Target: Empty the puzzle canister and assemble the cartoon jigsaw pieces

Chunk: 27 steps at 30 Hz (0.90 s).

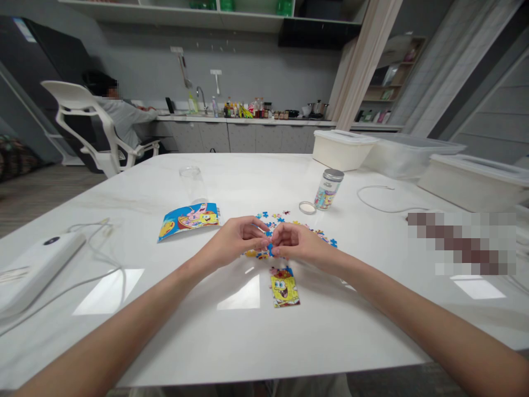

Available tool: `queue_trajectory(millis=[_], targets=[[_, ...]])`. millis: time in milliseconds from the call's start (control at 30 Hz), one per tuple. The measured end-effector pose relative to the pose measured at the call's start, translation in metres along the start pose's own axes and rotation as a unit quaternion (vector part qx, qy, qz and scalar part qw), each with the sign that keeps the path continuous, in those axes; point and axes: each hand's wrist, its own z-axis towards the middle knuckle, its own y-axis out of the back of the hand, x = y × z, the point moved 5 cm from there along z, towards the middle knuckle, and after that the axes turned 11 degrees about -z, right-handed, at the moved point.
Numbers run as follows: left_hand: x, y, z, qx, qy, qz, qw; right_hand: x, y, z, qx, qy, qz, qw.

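Two hands meet over a white table (pixel 124 187) – the left hand (pixel 235 240) and right hand (pixel 295 245) press their fingertips together, pinching a small blue puzzle piece (pixel 270 249) between them. Loose puzzle pieces (pixel 285 219) lie just beyond, a joined puzzle section (pixel 285 288) sits nearer the person, and a picture card (pixel 188 221) lies left – a jar (pixel 328 189) stands farther off, its lid (pixel 307 207) beside it.
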Motion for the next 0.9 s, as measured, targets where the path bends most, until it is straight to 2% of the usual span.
queue_trajectory(millis=[133, 200, 267, 367, 433, 567, 767, 900], targets=[[-0.003, -0.003, -0.002, 0.007, -0.006, 0.037, 0.999, 0.0, 0.001, 0.0, -0.005, -0.003, -0.001, 1.0], [-0.01, -0.003, -0.005, -0.01, -0.03, 0.136, 0.99, -0.001, 0.005, 0.001, -0.017, 0.002, -0.019, 1.0], [-0.021, -0.007, -0.01, -0.004, -0.084, 0.29, 0.953, -0.004, 0.01, 0.002, -0.025, 0.001, -0.05, 0.998], [-0.027, -0.02, -0.019, 0.113, -0.12, 0.451, 0.877, -0.009, 0.015, 0.004, -0.009, -0.005, -0.103, 0.995], [-0.024, -0.027, -0.024, 0.187, -0.099, 0.465, 0.86, -0.011, 0.018, 0.006, 0.005, -0.002, -0.137, 0.991], [-0.021, -0.033, -0.027, 0.239, -0.085, 0.423, 0.87, -0.014, 0.019, 0.006, 0.02, -0.004, -0.162, 0.987], [-0.015, -0.036, -0.026, 0.263, -0.083, 0.438, 0.856, -0.01, 0.015, 0.005, 0.041, 0.019, -0.213, 0.976], [-0.016, -0.036, -0.026, 0.253, -0.078, 0.426, 0.865, -0.009, 0.013, 0.004, 0.047, 0.024, -0.234, 0.971]])
